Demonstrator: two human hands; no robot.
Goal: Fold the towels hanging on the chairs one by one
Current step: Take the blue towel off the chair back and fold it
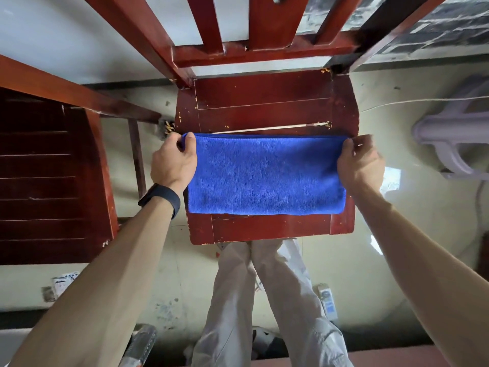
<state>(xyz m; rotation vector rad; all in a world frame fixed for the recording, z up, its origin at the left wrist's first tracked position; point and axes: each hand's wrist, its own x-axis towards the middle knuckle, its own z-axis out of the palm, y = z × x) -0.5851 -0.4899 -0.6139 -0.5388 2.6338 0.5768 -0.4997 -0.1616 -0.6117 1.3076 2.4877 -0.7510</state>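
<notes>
A blue towel (pixel 266 176) lies flat as a wide folded rectangle on the seat of a red-brown wooden chair (pixel 264 107). My left hand (pixel 173 161) pinches the towel's far left corner, thumb and fingers curled over the edge. At the far right corner my right hand (pixel 361 161) pinches the cloth the same way. Both hands sit at the towel's far edge, one at each end. No other towel shows on the chair's back slats (pixel 211 25).
A second red-brown chair (pixel 53 165) stands close on the left, its seat beside my left forearm. A white plastic stool or fan base (pixel 455 139) sits on the floor to the right. My legs stand just before the chair's front edge.
</notes>
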